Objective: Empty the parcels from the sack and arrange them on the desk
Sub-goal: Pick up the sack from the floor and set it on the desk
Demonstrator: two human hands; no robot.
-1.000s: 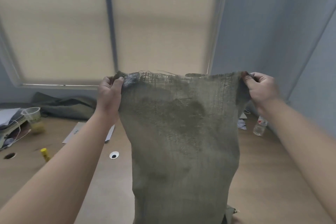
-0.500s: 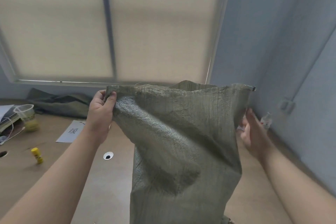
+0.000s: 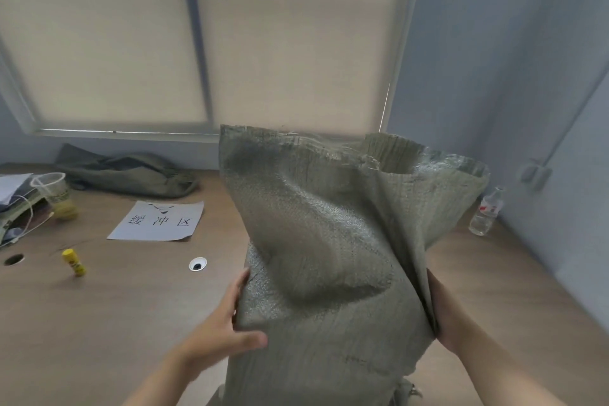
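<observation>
A grey-green woven sack point(image 3: 333, 241) stands upright at the near edge of the wooden desk point(image 3: 115, 313), its frayed mouth open at the top and sagging to the right. My left hand point(image 3: 227, 323) presses flat against the sack's lower left side, thumb across the front. My right hand point(image 3: 445, 316) clasps the lower right side, fingers hidden behind the fabric. No parcels show; the sack's inside is hidden.
A second crumpled sack point(image 3: 128, 171) lies at the back left. A printed paper sheet point(image 3: 158, 221), a yellow glue stick point(image 3: 74, 261), a plastic cup point(image 3: 56, 194) and a cable hole point(image 3: 197, 264) are on the left. A clear bottle point(image 3: 484, 214) stands by the right wall.
Both hands let go of the sack's top edge and dropped to its lower sides. The mouth, held stretched high before, has slumped open.
</observation>
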